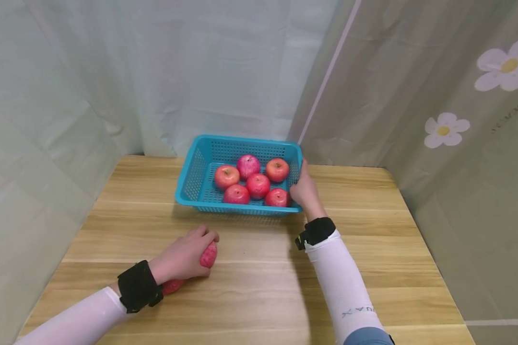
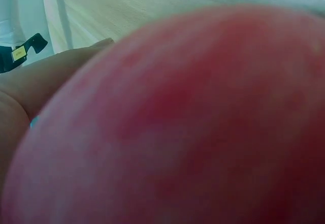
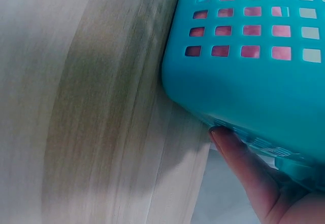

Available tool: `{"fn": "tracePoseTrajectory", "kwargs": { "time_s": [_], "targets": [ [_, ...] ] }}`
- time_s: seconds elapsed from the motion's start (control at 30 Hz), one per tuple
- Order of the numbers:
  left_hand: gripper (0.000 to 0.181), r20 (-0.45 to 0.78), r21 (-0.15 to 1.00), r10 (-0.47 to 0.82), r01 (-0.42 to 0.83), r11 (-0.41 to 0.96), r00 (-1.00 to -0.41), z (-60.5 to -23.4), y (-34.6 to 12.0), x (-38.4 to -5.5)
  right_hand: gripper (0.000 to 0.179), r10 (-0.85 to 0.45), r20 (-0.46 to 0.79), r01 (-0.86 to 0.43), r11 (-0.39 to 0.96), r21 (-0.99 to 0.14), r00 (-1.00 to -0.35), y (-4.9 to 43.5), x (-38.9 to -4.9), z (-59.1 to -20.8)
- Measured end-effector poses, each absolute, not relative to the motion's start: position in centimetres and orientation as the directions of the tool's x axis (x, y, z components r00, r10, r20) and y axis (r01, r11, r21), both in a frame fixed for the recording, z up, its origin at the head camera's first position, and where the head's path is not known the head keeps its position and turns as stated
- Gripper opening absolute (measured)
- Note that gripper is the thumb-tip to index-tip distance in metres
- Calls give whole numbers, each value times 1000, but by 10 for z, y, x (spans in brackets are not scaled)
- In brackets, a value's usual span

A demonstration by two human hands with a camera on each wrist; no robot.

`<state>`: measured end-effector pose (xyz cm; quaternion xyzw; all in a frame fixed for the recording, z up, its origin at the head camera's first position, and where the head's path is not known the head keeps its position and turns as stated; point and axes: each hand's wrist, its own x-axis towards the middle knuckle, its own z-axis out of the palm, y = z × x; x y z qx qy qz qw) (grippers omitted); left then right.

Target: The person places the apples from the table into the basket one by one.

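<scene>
My left hand [image 1: 184, 257] grips a red apple [image 1: 208, 255] on the table, left of centre, with fingers curled over its far side. A second apple [image 1: 171, 286] lies under that wrist, mostly hidden by it. One apple [image 2: 177, 122] fills most of the left wrist view, very near the camera. My right hand [image 1: 305, 190] holds the right end of a blue plastic basket [image 1: 190, 179], its thumb over the rim. From the right wrist view, a finger [image 3: 244, 165] presses on the outside of the basket wall. Several red apples [image 1: 257, 186] sit inside the basket.
A wooden table [image 1: 259, 287] spreads beneath everything, and the basket stands near its back edge. Pale curtains [image 1: 224, 67] hang behind the table and along both sides, with white flowers [image 1: 446, 130] printed on the right one.
</scene>
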<state>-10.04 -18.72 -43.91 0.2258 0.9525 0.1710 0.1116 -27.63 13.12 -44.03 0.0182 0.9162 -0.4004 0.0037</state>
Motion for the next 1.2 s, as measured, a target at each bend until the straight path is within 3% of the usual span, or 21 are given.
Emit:
{"fn": "tracePoseTrajectory", "kwargs": {
  "time_s": [1.2],
  "targets": [
    [70, -68, 429, 452, 383, 818, -889, -399, -197, -99, 95, 24, -49, 52, 667, -743, -999, 132, -275, -438]
  ]
}}
